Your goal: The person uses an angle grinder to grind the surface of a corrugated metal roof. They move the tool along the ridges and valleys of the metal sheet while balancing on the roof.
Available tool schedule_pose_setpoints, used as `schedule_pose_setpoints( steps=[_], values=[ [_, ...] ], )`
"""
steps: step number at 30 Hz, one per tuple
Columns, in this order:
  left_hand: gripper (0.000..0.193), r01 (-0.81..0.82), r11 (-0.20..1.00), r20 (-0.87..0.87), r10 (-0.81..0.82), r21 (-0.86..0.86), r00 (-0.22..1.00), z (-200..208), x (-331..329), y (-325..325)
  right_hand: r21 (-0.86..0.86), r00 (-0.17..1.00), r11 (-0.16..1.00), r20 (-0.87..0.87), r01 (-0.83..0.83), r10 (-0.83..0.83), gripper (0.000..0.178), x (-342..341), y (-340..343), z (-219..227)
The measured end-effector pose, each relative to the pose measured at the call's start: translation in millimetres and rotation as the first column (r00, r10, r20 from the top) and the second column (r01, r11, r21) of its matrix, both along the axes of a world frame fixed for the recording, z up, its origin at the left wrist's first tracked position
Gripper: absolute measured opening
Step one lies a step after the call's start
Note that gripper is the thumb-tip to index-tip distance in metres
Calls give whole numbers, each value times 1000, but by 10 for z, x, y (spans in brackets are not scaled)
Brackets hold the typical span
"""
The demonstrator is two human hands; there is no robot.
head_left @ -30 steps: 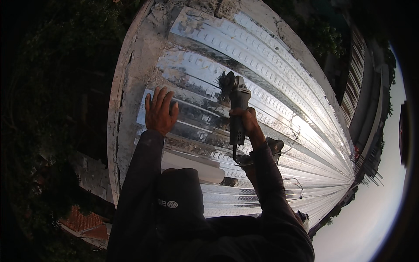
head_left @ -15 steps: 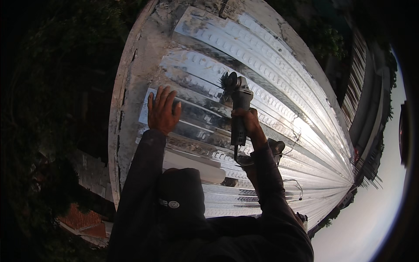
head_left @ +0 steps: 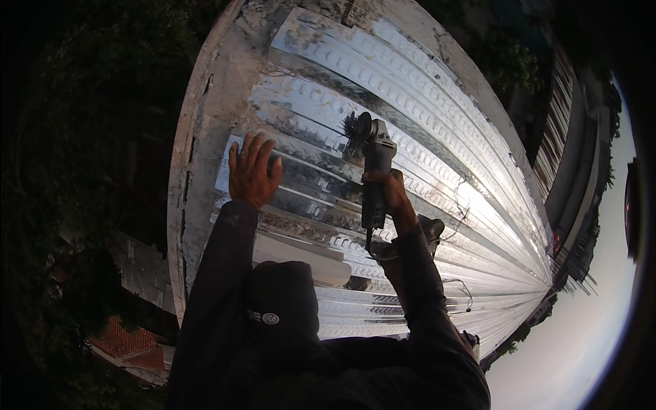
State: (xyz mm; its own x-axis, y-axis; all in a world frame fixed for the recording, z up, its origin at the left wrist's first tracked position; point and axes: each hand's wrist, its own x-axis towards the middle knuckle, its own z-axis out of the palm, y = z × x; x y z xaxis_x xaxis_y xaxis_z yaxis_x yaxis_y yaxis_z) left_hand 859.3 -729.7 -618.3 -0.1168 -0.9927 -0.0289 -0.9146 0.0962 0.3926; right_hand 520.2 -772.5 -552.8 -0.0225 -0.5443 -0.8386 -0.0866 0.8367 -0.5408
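My right hand [head_left: 389,190] is wrapped round the body of a dark angle grinder [head_left: 374,198], its head pointing away from me. A wheel of stiff wire bristles [head_left: 352,128] sticks out at the left of the head, beside a round dark guard. The grinder is over ribbed, shiny metal decking [head_left: 410,89], near a dark stained stretch; I cannot tell whether the bristles touch it. My left hand [head_left: 254,171] lies palm down with fingers outstretched near the left end of a decking sheet, holding nothing. A dark cord leaves the grinder's near end.
A rough concrete edge [head_left: 188,171] borders the decking on the left, with dark trees beyond and a tiled roof [head_left: 126,342] lower down. A pale, rounded long piece [head_left: 307,258] lies near a dark cloth-covered shape [head_left: 283,297]. Thin wire [head_left: 466,294] lies loose on the right.
The view has shifted slightly, and my left hand appears a little further left. The grinder stays at nearly the same place; its bristles show in a different position.
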Motion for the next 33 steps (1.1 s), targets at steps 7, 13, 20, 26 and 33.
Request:
schedule_pose_setpoints(
  steps=[7,13,20,26,33],
  values=[
    [44,-6,1000,-20,6,-22,1000,-21,0,3,2,999,1000,-38,22,-22,23,15,27,-96],
    [45,-6,1000,-6,6,-10,1000,-61,19,28,10,999,1000,-33,16,-15,24,68,-5,-35],
    [45,-3,1000,-9,2,-4,1000,-50,7,13,8,999,1000,-40,-4,4,28,5,-11,-139],
    [44,-2,1000,-16,2,17,1000,-53,23,23,5,1000,1000,-25,-1,2,26,53,-27,-64],
    [44,1,1000,-24,-1,10,1000,-28,3,7,8,1000,1000,3,-25,25,24,-5,-12,-70]
  ],
)
